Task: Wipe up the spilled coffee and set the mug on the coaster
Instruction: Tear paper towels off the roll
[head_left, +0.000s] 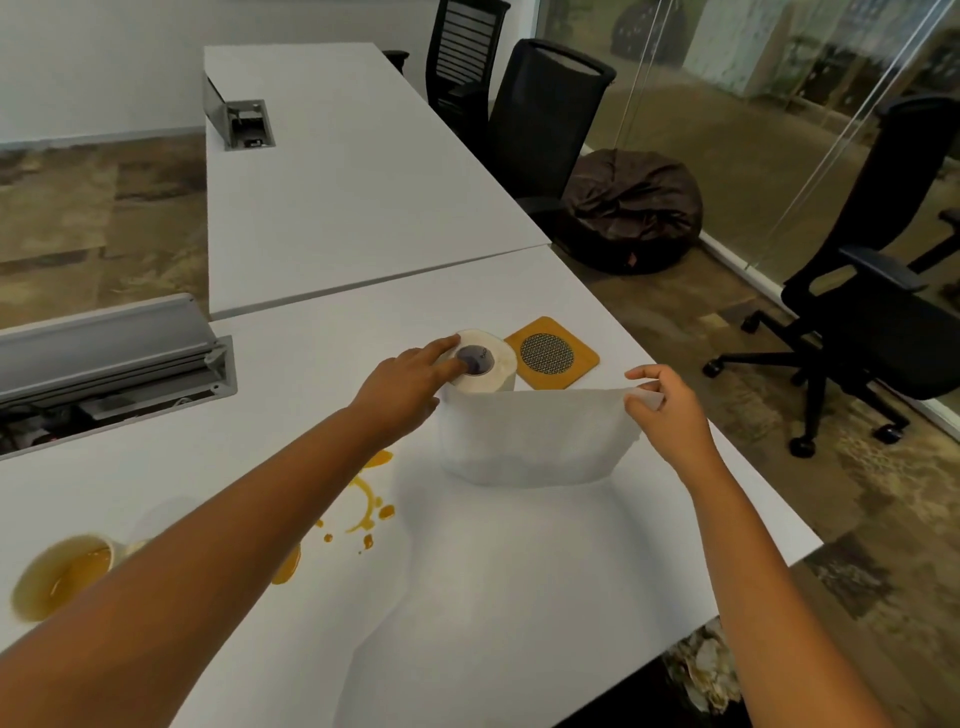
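My left hand (410, 387) presses down on the paper roll (485, 366), fingers spread. My right hand (662, 402) pinches the loose sheet (535, 436). The coaster (551, 353) sits just behind the roll. The mug (62, 574) lies tipped beside the coffee spill (371, 506) on the tabletop (519, 571).

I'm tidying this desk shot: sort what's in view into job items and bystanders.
For the job: white paper towel roll, pulled-out white sheet, amber coffee spill, pale tipped mug, orange square coaster, left hand, right hand.

Lying about: black mesh office chairs, brown beanbag, open grey cable tray.
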